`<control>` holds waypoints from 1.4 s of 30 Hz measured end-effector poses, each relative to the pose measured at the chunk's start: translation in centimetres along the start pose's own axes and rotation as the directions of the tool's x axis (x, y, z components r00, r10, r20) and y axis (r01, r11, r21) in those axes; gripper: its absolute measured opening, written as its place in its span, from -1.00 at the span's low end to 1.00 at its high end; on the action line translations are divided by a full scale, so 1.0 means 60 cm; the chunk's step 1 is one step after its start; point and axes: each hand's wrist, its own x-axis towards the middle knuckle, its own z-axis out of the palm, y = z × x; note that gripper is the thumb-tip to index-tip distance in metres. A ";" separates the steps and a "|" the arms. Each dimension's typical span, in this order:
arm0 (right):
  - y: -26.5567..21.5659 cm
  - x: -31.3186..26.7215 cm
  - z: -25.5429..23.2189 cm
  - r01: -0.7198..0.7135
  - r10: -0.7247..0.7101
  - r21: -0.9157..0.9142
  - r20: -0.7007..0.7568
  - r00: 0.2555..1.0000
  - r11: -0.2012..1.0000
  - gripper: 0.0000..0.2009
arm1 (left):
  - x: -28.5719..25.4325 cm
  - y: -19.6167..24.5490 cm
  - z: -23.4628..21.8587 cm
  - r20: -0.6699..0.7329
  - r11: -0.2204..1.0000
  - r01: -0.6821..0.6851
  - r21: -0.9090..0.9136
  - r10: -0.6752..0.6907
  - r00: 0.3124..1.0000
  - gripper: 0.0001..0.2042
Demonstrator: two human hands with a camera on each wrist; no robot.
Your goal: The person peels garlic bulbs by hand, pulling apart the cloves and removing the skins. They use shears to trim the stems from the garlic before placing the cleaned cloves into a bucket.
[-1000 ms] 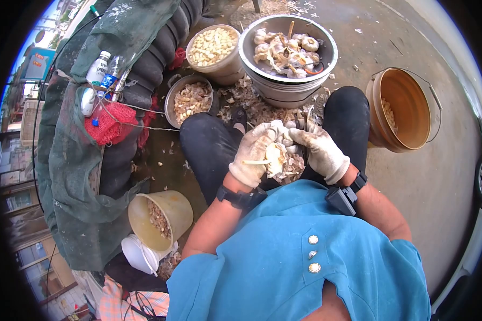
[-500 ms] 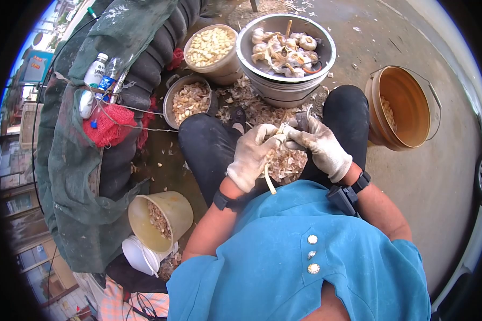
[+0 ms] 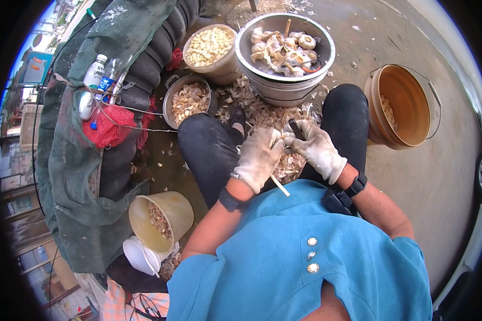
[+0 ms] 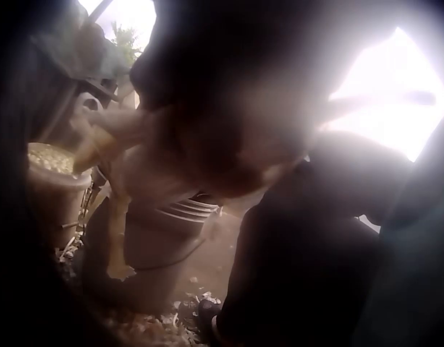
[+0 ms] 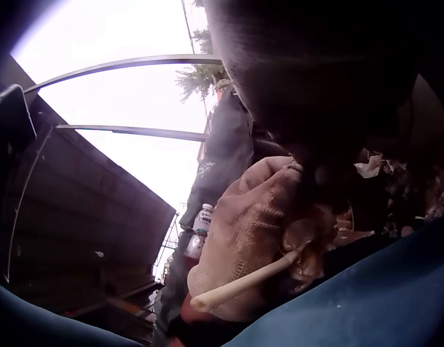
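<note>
Between the person's knees, the gloved left hand (image 3: 260,155) grips a garlic bulb (image 5: 300,233) by its body, fingers curled round it. Its long pale stem (image 3: 279,185) juts out below that hand toward the blue shirt. Right up against it, the gloved right hand (image 3: 319,151) holds a narrow dark tool (image 3: 294,129), its kind not clear, with thumb and fingers meeting the left fingertips. Most of the bulb is hidden by the gloves in the head view. Loose garlic skins (image 3: 290,167) lie below both hands.
Whole garlic bulbs (image 3: 292,51) fill a basin on stacked buckets ahead. Beside it stand a tub of peeled cloves (image 3: 211,47) and a pot of cloves and skins (image 3: 191,100). An orange-brown bucket (image 3: 409,109) is at right, a tipped cream bucket (image 3: 179,216) at left.
The left hand has turned the bulb, so its stem swings from pointing left to pointing down and right. The dark tool in the right hand has tilted, and both hands stay close together.
</note>
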 end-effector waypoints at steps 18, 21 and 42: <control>-0.033 -0.008 -0.010 -0.156 0.167 -0.086 0.131 0.977 0.984 -0.71 | 0.004 -0.002 -0.005 0.122 0.871 0.207 -0.446 -0.170 0.978 -0.89; -0.038 -0.008 -0.008 -0.207 0.199 0.025 0.172 0.965 0.978 -0.72 | 0.005 0.006 -0.018 0.269 0.334 0.346 -0.877 -0.257 0.928 -0.84; -0.041 -0.026 -0.351 0.321 -0.046 0.940 -0.318 0.947 0.112 -0.66 | 0.008 -0.004 -0.017 0.296 -0.066 0.295 -0.953 -0.404 0.865 -0.64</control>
